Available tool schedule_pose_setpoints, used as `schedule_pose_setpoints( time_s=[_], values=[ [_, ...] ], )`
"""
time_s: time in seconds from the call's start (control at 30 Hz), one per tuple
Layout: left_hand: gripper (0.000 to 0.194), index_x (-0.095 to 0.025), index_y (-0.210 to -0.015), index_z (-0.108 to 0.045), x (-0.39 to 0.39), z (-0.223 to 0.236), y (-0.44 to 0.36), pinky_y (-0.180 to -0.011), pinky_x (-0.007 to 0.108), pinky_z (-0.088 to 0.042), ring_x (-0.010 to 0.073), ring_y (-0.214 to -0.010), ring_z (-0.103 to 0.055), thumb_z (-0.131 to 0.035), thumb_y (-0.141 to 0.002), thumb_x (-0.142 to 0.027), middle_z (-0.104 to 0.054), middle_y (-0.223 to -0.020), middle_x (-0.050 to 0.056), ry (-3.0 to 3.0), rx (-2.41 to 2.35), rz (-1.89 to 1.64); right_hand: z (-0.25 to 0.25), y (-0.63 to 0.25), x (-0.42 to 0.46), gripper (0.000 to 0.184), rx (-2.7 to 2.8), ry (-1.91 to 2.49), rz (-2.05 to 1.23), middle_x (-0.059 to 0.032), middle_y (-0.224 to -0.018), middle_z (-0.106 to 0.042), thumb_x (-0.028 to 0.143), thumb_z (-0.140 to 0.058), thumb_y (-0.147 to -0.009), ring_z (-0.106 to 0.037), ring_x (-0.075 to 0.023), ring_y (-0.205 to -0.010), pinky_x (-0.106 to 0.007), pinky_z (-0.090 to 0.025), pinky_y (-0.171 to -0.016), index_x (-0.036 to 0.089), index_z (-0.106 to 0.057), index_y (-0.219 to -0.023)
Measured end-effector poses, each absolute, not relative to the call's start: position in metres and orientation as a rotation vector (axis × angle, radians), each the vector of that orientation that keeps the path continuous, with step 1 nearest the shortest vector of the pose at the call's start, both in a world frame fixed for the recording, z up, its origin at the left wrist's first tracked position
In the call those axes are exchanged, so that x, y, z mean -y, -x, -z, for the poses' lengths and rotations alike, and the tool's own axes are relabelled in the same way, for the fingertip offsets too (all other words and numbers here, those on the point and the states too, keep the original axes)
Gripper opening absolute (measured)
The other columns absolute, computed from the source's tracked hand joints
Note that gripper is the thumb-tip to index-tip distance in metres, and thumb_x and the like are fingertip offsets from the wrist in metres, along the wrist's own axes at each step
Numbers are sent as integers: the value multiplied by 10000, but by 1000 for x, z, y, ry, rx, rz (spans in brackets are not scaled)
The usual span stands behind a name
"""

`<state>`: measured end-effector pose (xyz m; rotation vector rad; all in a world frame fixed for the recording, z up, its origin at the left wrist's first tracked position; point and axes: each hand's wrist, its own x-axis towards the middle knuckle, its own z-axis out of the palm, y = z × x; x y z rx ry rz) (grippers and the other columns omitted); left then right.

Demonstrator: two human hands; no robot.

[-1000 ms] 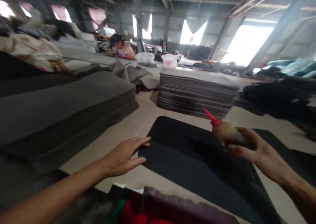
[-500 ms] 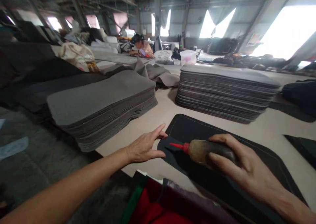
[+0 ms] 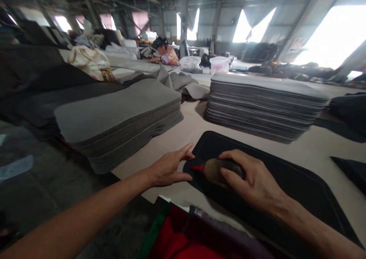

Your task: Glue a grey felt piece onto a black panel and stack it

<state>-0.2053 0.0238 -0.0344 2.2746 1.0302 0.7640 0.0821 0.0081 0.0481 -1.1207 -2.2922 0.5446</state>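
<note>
Sideways, the red-nozzled bottle (image 3: pixel 214 170) lies gripped in the right hand (image 3: pixel 253 177)

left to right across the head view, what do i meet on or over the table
Grey stack of flat sheets → bare left hand → tan and dark bottle with pointed red nozzle → bare right hand gripping it → flat black piece at right edge.

Beige tabletop (image 3: pixel 190 118), flat black panel (image 3: pixel 286 173), left grey stack (image 3: pixel 122 112), right grey stack (image 3: pixel 263 108)
</note>
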Motion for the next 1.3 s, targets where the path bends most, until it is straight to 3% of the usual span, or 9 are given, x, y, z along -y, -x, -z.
schedule_pose_setpoints(
  time_s=[0.5, 1.3],
  values=[
    [1054, -290, -1581, -85, -25, 35, 205, -1054, 431, -478, 244, -1200, -616, -790, -814, -454, -606, -1334, 99, -2305, -1049, -753, -78, -64, -14, 264, 2466, 1173, -421, -58, -938, -625, 297, -455, -870, -583, -217, -799, -344, -402, -726, 182, -652, -1003],
    [1017, -279, -1576, -144, -25, 34, 205, -1073, 424, -470, 235, -1213, -605, -796, -811, -430, -602, -1347, 102, -2284, -1115, -704, -99, -80, -13, 179, 2534, 1340, -383, -25, -813, -625, 256, -504, -838, -544, -197, -703, -300, -314, -614, 225, -666, -909]
  ],
)
